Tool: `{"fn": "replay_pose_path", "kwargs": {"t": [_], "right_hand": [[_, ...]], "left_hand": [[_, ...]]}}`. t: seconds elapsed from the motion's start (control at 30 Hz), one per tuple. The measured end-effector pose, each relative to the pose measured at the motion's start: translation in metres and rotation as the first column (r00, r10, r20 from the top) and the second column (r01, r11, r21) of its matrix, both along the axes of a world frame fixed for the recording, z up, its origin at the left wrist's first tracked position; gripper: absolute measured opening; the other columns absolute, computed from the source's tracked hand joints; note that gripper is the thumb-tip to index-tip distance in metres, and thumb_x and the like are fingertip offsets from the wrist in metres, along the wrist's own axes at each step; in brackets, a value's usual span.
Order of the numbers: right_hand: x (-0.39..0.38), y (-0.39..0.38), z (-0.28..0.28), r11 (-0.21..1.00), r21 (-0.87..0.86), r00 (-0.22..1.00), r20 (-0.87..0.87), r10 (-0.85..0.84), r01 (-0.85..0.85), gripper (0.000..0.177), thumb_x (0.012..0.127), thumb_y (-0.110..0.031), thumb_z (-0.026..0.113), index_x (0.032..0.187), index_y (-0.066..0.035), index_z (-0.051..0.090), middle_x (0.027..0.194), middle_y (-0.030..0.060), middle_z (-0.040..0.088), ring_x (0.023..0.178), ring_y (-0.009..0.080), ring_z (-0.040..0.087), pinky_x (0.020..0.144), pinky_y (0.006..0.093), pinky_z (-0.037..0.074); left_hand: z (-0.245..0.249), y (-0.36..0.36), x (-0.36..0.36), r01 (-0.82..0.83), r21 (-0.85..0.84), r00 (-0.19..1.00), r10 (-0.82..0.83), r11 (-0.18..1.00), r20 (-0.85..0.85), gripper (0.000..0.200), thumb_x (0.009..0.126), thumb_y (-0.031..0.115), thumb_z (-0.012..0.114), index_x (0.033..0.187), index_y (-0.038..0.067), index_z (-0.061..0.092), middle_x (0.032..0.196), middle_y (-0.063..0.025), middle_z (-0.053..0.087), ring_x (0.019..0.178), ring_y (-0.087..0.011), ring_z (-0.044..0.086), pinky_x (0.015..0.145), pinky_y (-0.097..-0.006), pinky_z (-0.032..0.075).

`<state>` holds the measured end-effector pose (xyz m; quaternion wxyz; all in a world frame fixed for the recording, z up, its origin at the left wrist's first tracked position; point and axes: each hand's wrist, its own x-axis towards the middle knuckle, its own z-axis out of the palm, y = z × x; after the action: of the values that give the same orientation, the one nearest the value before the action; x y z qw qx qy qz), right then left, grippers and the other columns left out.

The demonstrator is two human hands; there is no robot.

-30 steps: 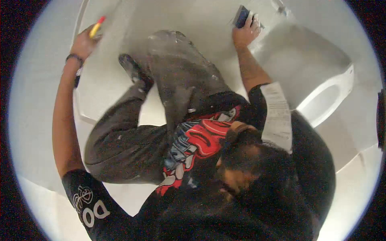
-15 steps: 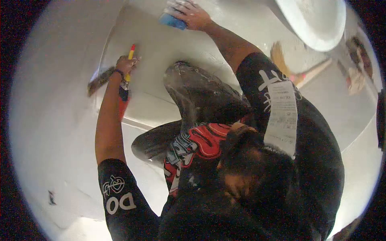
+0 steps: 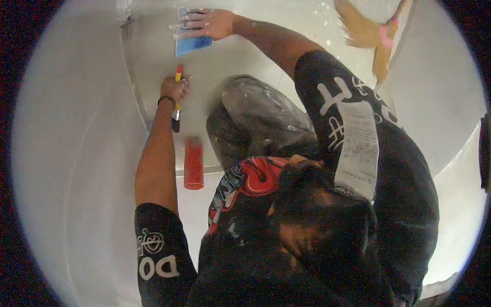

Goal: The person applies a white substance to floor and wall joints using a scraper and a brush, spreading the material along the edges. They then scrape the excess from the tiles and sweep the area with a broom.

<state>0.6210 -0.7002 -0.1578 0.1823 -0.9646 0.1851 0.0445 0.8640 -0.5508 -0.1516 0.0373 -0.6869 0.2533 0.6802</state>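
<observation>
My left hand [image 3: 175, 89] is closed round a paintbrush [image 3: 178, 74] with a yellow handle and red tip; its dark bristles point down toward my forearm. Up and to the right of it, my right hand [image 3: 217, 23] holds a flat blue tool [image 3: 193, 45], its whitened fingers spread across the face. The tool lies against the pale, smooth surface [image 3: 230, 59]. A red cylinder [image 3: 194, 165] stands between my left forearm and my dusty dark knees [image 3: 255, 105]. Its upper end is blurred.
At the upper right lies a straw broom [image 3: 360, 23] with a pink band, beside a pale panel edge. White spots mark the surface near it. A ledge or seam runs down the left, near my left hand.
My right hand has moved left with the blue tool. My left hand has shifted slightly right with the brush. The white basin has left view, and more of the broom and red cylinder shows.
</observation>
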Motion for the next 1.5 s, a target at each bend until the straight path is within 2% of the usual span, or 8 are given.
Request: {"fn": "replay_pose_path", "kwargs": {"t": [0.13,0.4,0.53,0.7,0.87,1.07,1.4,1.5], "right_hand": [[0.018,0.007,-0.021,0.997,0.069,0.908,0.415,-0.065,0.040,0.055,0.081,-0.024,0.050,0.133,-0.022,0.034,0.139,0.0088,0.031,0.124,0.0298,0.035,0.103,0.0487,0.026],[0.055,0.051,0.040,0.936,-0.286,0.974,0.154,-0.167,0.206,0.056,0.080,-0.028,0.049,0.132,-0.016,0.034,0.142,0.0097,0.024,0.125,0.0373,0.028,0.105,0.0474,0.019],[0.054,0.149,0.072,0.731,-0.102,0.733,-0.016,-0.680,0.675,0.047,0.084,-0.021,0.043,0.131,-0.019,0.038,0.136,0.0187,0.033,0.103,0.0378,0.051,0.089,0.0634,0.031],[-0.035,0.271,0.077,0.861,0.005,0.842,-0.209,-0.497,0.509,0.045,0.083,-0.018,0.044,0.127,-0.014,0.042,0.134,0.0203,0.034,0.105,0.0369,0.048,0.088,0.0627,0.032],[-0.116,0.204,0.068,0.694,-0.148,0.606,-0.383,-0.697,0.705,0.046,0.081,-0.017,0.045,0.126,-0.010,0.042,0.128,0.0187,0.042,0.106,0.0357,0.048,0.090,0.0561,0.035],[-0.112,0.294,0.083,0.814,-0.242,0.731,-0.359,-0.580,0.527,0.047,0.082,-0.019,0.043,0.129,-0.013,0.038,0.128,0.0161,0.043,0.104,0.0343,0.049,0.086,0.0576,0.037],[-0.221,0.220,0.092,0.385,-0.119,0.375,-0.094,-0.922,0.915,0.048,0.081,-0.008,0.045,0.129,-0.006,0.037,0.125,0.0255,0.040,0.113,0.0404,0.042,0.095,0.0491,0.034],[-0.228,0.249,0.048,0.552,-0.364,0.534,-0.158,-0.830,0.751,0.042,0.081,-0.009,0.044,0.121,0.002,0.042,0.122,0.0239,0.044,0.106,0.0394,0.048,0.086,0.0458,0.043]], "left_hand": [[-0.014,0.001,0.012,0.196,-0.019,0.967,-0.190,0.980,0.170,0.021,0.078,0.024,0.060,0.071,0.004,0.063,0.054,-0.0050,0.057,0.045,-0.0150,0.054,0.041,-0.0303,0.043],[-0.001,-0.006,0.022,0.082,-0.076,0.994,-0.077,0.994,0.075,0.029,0.081,0.032,0.059,0.082,0.003,0.060,0.065,-0.0077,0.058,0.045,-0.0190,0.055,0.038,-0.0329,0.044],[0.013,-0.031,0.042,0.032,-0.095,0.997,-0.026,0.995,0.067,0.032,0.082,0.037,0.058,0.087,0.006,0.059,0.069,-0.0086,0.057,0.045,-0.0183,0.053,0.037,-0.0312,0.040],[-0.038,-0.010,0.059,-0.071,-0.357,0.996,0.088,0.931,0.033,0.037,0.079,0.040,0.059,0.067,0.006,0.049,0.054,-0.0045,0.051,0.037,-0.0111,0.042,0.031,-0.0283,0.031],[-0.019,-0.035,0.053,-0.073,-0.081,0.995,0.077,0.994,0.059,0.030,0.083,0.030,0.050,0.072,0.003,0.055,0.054,-0.0053,0.052,0.035,-0.0152,0.046,0.031,-0.0307,0.040],[0.006,-0.006,0.059,-0.122,-0.116,0.987,0.133,0.986,0.090,0.026,0.082,0.034,0.056,0.069,0.013,0.044,0.050,0.0045,0.038,0.037,-0.0073,0.032,0.033,-0.0254,0.024],[-0.031,0.012,0.067,-0.248,-0.032,0.969,0.249,0.968,0.009,0.023,0.082,0.034,0.056,0.071,0.017,0.046,0.049,0.0055,0.037,0.036,-0.0077,0.030,0.033,-0.0263,0.023],[-0.035,0.021,0.072,-0.149,-0.074,0.986,0.154,0.986,0.069,0.017,0.085,0.028,0.051,0.087,0.011,0.051,0.056,-0.0023,0.049,0.034,-0.0103,0.039,0.029,-0.0274,0.031]]}}
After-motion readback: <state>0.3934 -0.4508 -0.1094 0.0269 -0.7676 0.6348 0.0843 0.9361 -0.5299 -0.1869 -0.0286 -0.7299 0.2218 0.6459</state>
